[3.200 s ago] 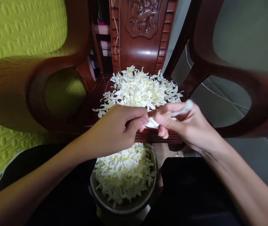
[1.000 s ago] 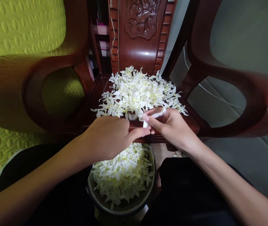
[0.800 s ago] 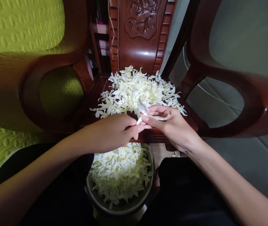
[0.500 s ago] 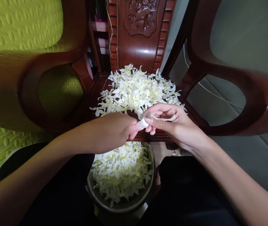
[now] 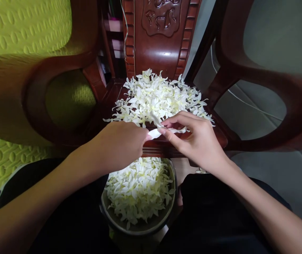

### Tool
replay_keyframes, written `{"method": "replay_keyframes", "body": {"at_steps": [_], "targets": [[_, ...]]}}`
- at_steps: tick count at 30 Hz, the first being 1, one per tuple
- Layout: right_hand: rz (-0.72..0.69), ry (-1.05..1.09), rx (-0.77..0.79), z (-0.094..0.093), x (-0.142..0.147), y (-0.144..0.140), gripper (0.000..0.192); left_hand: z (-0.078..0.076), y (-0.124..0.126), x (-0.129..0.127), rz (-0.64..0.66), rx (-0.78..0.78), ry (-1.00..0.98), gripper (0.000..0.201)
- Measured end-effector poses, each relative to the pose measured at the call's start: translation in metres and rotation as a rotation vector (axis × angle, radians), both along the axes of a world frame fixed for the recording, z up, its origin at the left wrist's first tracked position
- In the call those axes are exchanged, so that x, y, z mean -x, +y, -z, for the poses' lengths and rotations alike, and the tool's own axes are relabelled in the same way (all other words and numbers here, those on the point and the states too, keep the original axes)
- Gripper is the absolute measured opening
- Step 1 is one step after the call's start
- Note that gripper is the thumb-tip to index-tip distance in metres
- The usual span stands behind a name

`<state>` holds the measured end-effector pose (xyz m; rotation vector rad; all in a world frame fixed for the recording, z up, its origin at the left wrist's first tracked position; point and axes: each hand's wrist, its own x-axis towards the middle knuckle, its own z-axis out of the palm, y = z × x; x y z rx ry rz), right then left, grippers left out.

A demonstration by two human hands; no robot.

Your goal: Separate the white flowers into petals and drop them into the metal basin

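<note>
Between my two hands is a white flower (image 5: 155, 133) with long petals, above the front edge of the chair seat. My left hand (image 5: 123, 144) is closed, pinching one petal at its left side; its fingertips are mostly hidden behind the hand. With thumb and forefinger, my right hand (image 5: 193, 135) pinches the flower near its middle. One petal points up and another runs to the right under the right fingers. A pile of similar white flowers (image 5: 156, 95) lies on the seat just beyond. Below my hands stands a round metal pot (image 5: 140, 232) heaped with the same flowers.
The dark red wooden chair (image 5: 164, 49) has a carved back and curved armrests on both sides. A white cord (image 5: 248, 104) runs across the grey floor at right. Yellow-green textured padding (image 5: 21, 24) covers the left. My dark-clothed legs flank the pot.
The petals in my hands now show more spread, one pointing up. My left hand has shifted slightly left, and my right hand has turned so its back shows more.
</note>
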<state>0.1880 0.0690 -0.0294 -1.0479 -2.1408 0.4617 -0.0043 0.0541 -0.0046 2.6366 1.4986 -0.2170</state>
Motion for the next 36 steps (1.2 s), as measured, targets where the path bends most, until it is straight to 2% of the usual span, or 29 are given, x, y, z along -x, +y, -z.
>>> {"method": "replay_keyframes", "body": {"at_steps": [2, 5, 9, 15, 19, 28, 33, 36], "targets": [[0.020, -0.047, 0.055, 0.000, 0.000, 0.000, 0.011, 0.002, 0.000, 0.000, -0.009, -0.093, 0.071, 0.026], [0.026, -0.066, 0.187, -0.001, -0.001, 0.002, 0.014, 0.003, 0.001, 0.000, -0.021, -0.147, 0.112, 0.027], [-0.010, -0.091, 0.305, -0.001, -0.004, 0.006, 0.020, -0.001, 0.001, 0.000, -0.081, -0.114, 0.138, 0.026], [-0.077, -0.050, 0.434, 0.002, -0.004, 0.007, 0.013, -0.007, -0.001, -0.001, 0.002, -0.010, 0.009, 0.028], [-0.055, 0.015, 0.505, 0.005, -0.003, 0.006, 0.027, -0.004, -0.001, 0.000, 0.027, -0.031, -0.009, 0.027], [-0.017, -0.091, 0.349, 0.006, -0.003, 0.007, 0.037, 0.002, -0.002, 0.003, 0.080, -0.081, 0.013, 0.024], [-0.082, -0.175, 0.256, 0.002, -0.005, 0.006, 0.019, 0.005, -0.001, 0.004, 0.070, -0.103, 0.045, 0.021], [-0.101, -0.242, 0.221, 0.000, -0.004, 0.005, 0.015, 0.003, -0.001, 0.003, 0.079, -0.068, 0.064, 0.020]]}}
